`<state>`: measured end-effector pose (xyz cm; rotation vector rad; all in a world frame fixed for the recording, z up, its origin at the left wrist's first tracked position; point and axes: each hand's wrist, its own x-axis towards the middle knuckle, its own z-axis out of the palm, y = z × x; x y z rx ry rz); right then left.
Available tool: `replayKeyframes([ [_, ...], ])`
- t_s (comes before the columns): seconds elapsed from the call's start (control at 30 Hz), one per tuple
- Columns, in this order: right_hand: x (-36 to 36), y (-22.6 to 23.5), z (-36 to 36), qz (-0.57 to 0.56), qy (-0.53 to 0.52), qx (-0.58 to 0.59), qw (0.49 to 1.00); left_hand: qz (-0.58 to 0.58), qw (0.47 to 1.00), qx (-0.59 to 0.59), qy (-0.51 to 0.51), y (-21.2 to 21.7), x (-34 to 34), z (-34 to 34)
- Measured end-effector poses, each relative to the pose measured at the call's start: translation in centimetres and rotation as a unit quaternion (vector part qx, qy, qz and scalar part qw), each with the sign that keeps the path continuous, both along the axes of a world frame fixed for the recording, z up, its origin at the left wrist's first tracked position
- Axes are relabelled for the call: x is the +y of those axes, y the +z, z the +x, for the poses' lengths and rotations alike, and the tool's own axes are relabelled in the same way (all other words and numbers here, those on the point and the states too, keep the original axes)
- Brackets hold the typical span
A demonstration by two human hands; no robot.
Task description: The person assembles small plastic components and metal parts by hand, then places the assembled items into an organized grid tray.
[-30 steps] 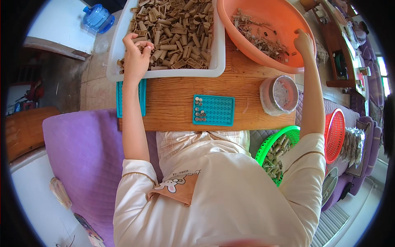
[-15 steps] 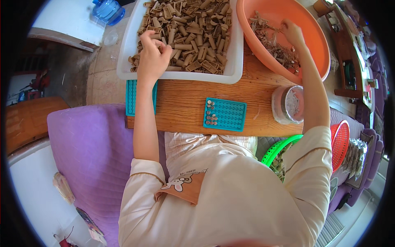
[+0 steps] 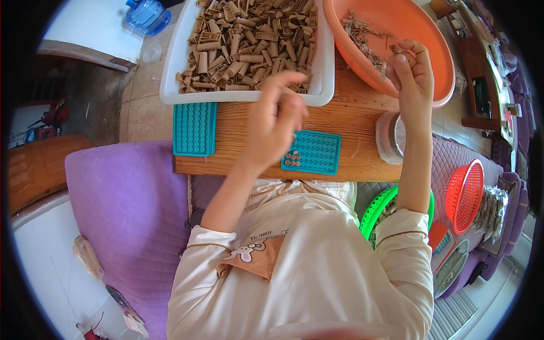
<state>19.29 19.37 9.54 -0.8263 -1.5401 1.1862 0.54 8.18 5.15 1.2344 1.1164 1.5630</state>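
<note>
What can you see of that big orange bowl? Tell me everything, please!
The orange bowl is wide, smooth and plastic-looking, with a rounded rim; the picture's top edge cuts it off. It sits beside the white tub, at the far right of the wooden table. Thin, tangled brownish bits lie inside, toward its left. The right hand hides part of its near edge; I can't tell whether they touch.

A small brown piece (image 3: 395, 50), its details too tiny to make out from where I stood, was pinched in the right hand (image 3: 412, 71) by the orange basin (image 3: 416, 25). The teal tray (image 3: 320, 150) lay flat, small round bits (image 3: 293, 161) clustered in its left pockets.
</note>
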Motion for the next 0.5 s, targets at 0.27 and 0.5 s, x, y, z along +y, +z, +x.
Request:
replayKeyframes([
  [0.27,-3.9,-0.1,0.3,0.105,-0.028,-0.166,0.980,0.026,0.995,0.092,-0.020,0.8,-0.2,3.9],
  [0.5,-9.3,-2.3,0.8,-0.117,0.011,-0.124,0.985,0.149,0.951,0.271,0.028,-0.8,-0.6,5.7],
])
